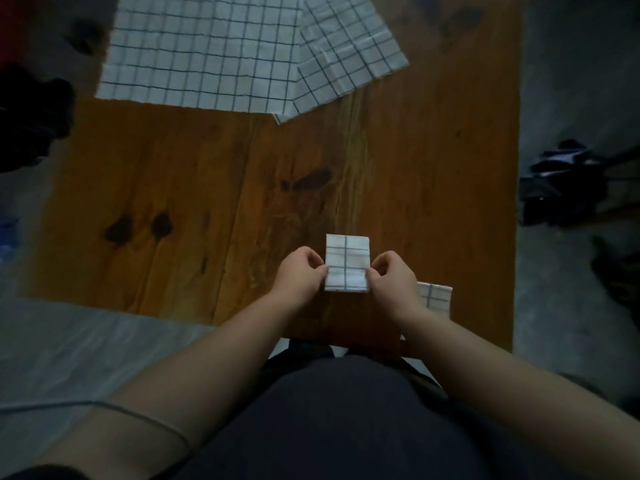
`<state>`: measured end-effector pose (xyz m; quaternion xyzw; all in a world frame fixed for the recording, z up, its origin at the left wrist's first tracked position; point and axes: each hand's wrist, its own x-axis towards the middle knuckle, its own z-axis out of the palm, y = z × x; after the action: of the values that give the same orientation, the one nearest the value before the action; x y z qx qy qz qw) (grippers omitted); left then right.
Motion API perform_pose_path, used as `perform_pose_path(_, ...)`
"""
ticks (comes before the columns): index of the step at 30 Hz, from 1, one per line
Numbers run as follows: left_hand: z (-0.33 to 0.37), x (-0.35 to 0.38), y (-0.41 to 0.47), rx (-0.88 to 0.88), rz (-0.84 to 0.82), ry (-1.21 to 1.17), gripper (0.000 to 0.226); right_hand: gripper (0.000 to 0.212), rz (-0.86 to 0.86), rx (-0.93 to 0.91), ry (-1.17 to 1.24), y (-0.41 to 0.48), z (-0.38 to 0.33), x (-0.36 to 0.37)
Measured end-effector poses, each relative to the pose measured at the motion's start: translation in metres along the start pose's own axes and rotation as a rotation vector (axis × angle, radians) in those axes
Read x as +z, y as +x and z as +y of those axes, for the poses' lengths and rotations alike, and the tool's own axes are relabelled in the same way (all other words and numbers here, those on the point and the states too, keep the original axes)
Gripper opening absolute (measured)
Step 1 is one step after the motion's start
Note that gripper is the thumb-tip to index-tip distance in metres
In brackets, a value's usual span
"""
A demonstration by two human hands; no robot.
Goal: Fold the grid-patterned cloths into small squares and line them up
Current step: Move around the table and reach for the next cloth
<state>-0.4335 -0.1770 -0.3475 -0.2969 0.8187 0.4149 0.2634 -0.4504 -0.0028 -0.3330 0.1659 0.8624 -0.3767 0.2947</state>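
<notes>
White folded cloth with dark grid lines (346, 263) lies flat on the brown wooden worktop (207, 202), directly between the two hands. Left hand (301, 273) pinches its left edge and right hand (393, 277) pinches its right edge. Fingers are curled, both gripping around the nearer half. Likely reason: holding both sides stops the layers springing open while the packet is squared up or set in place.

The packet is a short rectangle. Its long axis runs straight away from the person, far short edge pointing at the worktop's far end, sides roughly along the wood grain. It is not quite square, so probably one more fold or tidy is due.

A second small folded grid cloth (434, 296) lies just right of the right hand, partly hidden by the wrist, seemingly the start of the line. Well beyond the hands, a large unfolded white grid cloth (201, 50) and a tilted unfolded grid cloth (349, 46) overlap at their edges, not yet folded.
</notes>
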Motion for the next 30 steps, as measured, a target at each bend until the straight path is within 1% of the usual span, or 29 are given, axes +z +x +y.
perform_pose_path(6,-0.004,-0.012,0.014,0.035,-0.111,0.11,0.013,0.001,0.023,0.027,-0.04,-0.002,-0.005,0.007)
perform_pose_path(11,0.008,-0.04,0.016,0.123,-0.126,0.175,0.015,0.005,0.041,0.05,-0.058,-0.007,-0.012,-0.006)
perform_pose_path(14,0.028,-0.059,0.014,0.232,-0.103,0.267,0.024,0.012,0.067,0.005,-0.074,-0.011,-0.025,-0.024)
perform_pose_path(17,0.062,-0.074,0.009,0.367,-0.075,0.397,0.03,0.028,0.093,-0.054,-0.118,-0.014,-0.043,-0.052)
perform_pose_path(21,0.122,-0.086,-0.006,0.564,0.007,0.561,0.041,0.048,0.217,-0.144,-0.241,-0.029,-0.07,-0.106)
perform_pose_path(25,0.185,-0.085,-0.034,0.789,0.157,0.699,0.056,0.054,0.395,-0.304,-0.368,-0.051,-0.088,-0.168)
perform_pose_path(30,0.259,-0.071,-0.097,1.014,0.32,0.662,0.057,0.058,0.614,-0.421,-0.409,-0.089,-0.093,-0.245)
